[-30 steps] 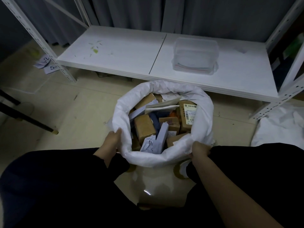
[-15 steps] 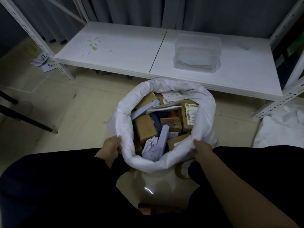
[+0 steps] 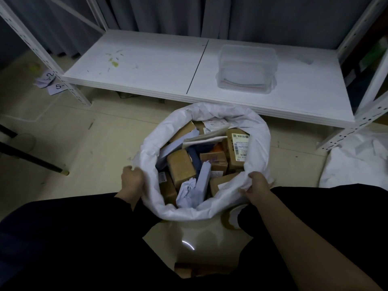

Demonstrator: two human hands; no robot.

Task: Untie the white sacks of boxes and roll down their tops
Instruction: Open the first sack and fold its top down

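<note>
Gripping the rolled rim of the open white sack (image 3: 212,208) at either side, the person works from a crouch, dark-clothed knees framing the lower view. The left hand (image 3: 132,179) holds the rim at about nine o'clock of the sack's mouth, fingers curled round a pinch of fabric; the right hand (image 3: 256,185) holds it at about four o'clock, fingers bunched on a fold of the white material. The sack stands on the pale floor at the centre of the view, between the knees and the shelf. Its mouth is already wide open, with no tie to be seen, and the top is turned over into a thick cuff all the way round, so the untying looks done and the rolling well advanced here. Cardboard boxes (image 3: 180,166) and white paper parcels fill it nearly to the cuff. Judging by that, little is left beyond perhaps one more turn. At three o'clock lies a second white sack (image 3: 357,164), only partly in view, so its state cannot be told. Beyond, at twelve o'clock, a low white shelf (image 3: 159,66) bears a clear plastic container (image 3: 246,69).
</note>
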